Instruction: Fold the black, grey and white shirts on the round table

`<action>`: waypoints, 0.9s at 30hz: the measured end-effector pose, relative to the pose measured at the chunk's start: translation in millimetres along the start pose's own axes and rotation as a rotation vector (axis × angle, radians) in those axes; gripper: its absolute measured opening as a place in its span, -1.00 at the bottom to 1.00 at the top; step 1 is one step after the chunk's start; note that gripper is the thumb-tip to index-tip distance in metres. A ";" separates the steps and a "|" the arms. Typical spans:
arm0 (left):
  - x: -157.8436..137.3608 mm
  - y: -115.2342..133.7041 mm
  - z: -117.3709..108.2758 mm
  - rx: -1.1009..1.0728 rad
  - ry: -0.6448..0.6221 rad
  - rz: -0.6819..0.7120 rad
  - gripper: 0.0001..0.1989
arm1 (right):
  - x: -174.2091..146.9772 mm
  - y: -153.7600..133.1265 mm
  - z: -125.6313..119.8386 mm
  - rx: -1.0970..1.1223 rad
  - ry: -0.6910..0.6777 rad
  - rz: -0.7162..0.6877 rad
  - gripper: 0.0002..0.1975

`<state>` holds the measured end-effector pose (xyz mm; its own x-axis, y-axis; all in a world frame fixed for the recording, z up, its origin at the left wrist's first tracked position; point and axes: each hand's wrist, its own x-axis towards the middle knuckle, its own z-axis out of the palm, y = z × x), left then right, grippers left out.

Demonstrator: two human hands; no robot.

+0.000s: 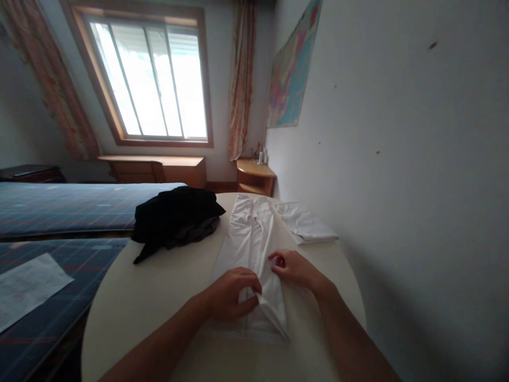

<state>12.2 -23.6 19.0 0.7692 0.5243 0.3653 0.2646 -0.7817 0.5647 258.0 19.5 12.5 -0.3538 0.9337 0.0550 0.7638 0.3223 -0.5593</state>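
Note:
White trousers, apparently with a gathered waist at the far end, lie lengthwise on a round cream table. My left hand is closed on them near the close end, pinching a fold between thumb and fingers and lifting it slightly. At their right edge rests my right hand, its fingers curled and the thumb a little apart from them; no cloth shows between the tips. A folded white cloth lies to the far right of the trousers.
A heap of black clothing sits at the table's far left edge. Beds with blue plaid covers stand on the left, one bearing a paper sheet. The wall runs close along the right. A corner shelf stands behind.

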 end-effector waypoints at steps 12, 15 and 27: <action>-1.2 1.3 9.8 -0.080 -0.149 -0.042 -0.83 | 0.0 -2.6 -4.8 -0.296 0.032 0.128 -0.68; -1.7 -4.0 8.7 0.070 -0.056 -0.101 -0.80 | 0.8 -9.1 -4.0 -0.375 0.052 0.125 -0.72; 0.5 -4.2 13.5 -0.041 -0.105 -0.011 -0.80 | 4.7 -25.4 -0.3 -0.494 0.235 0.132 -0.70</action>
<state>19.3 -24.6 6.8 0.8236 0.4928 0.2809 0.2509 -0.7606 0.5988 237.1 15.8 27.2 -0.1516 0.9625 0.2252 0.9755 0.1824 -0.1233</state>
